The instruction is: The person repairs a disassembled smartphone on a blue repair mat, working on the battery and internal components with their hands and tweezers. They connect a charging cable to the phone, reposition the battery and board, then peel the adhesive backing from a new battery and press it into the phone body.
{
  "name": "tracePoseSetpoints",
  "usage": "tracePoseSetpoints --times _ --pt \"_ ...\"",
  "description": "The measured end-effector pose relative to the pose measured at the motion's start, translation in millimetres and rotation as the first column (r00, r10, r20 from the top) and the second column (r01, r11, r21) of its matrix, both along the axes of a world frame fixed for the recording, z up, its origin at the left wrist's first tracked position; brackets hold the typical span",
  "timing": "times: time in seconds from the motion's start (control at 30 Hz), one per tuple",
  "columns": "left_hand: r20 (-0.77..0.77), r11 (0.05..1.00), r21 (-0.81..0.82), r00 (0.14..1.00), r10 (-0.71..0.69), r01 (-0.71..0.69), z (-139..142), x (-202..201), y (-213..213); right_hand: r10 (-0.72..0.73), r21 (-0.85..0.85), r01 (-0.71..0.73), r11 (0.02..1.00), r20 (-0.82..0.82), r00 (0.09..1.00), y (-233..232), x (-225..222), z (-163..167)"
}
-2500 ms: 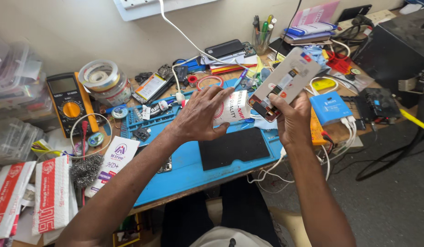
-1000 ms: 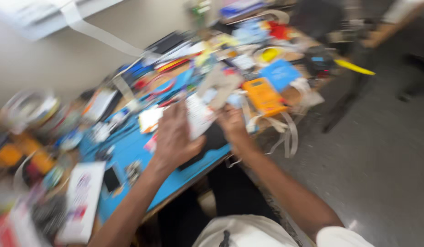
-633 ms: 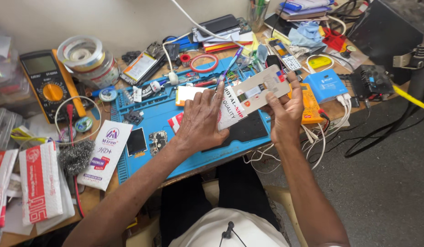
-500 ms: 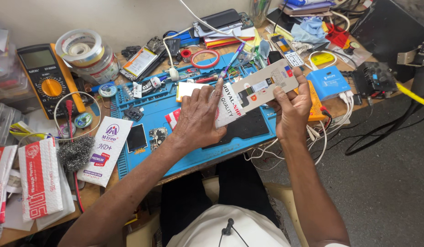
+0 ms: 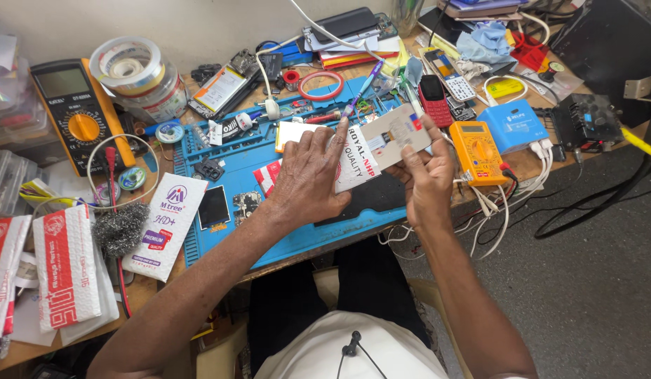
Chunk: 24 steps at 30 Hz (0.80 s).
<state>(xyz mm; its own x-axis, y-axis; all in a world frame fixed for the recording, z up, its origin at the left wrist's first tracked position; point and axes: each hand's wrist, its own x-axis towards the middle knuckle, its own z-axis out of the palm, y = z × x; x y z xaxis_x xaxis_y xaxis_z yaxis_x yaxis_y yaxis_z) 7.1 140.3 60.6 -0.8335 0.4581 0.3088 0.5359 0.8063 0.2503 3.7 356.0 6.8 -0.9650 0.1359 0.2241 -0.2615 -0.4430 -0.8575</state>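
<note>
We hold the flat card (image 5: 394,135) between both hands, left hand (image 5: 308,179) and right hand (image 5: 427,184) clamped on it, its long axis rising rightward above the counter (image 5: 164,281)

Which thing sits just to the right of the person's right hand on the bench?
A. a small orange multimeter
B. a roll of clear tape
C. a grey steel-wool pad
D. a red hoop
A: the small orange multimeter lies beside the right hand.

Electronics repair workshop: multimeter (image 5: 78,116), blue repair mat (image 5: 269,238), solder wire.
</note>
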Motion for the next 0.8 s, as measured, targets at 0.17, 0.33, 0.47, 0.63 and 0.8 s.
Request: tracePoseSetpoints --times 0.17,0.33,0.47,0.63,0.8 --pt "-0.030 1.000 -0.002 0.999 -0.023 0.022 0 -1 1 -0.006 0.084 0.010 0.996 -0.049 0.999 -12 7 -19" --pt "-0.023 0.999 -0.027 1.000 -0.020 0.020 -4 -2 1 -0.004 0.085 0.003 0.996 0.012 1.000 -13 10 -30" --pt "-0.032 0.999 -0.053 0.999 -0.012 0.010 -2 -1 -13 0.001 0.005 -0.002 1.000 0.040 0.999 -6 6 -22" --pt "-0.045 0.999 -0.039 0.999 0.016 -0.018 3 -2 -44 0.066 -0.080 -0.058 0.995 0.103 0.992 4 4 -9" --pt "-0.038 0.996 -0.089 0.999 -0.036 0.032 8 -4 -60 0.123 -0.129 -0.107 0.986 0.119 0.985 1 7 -15"
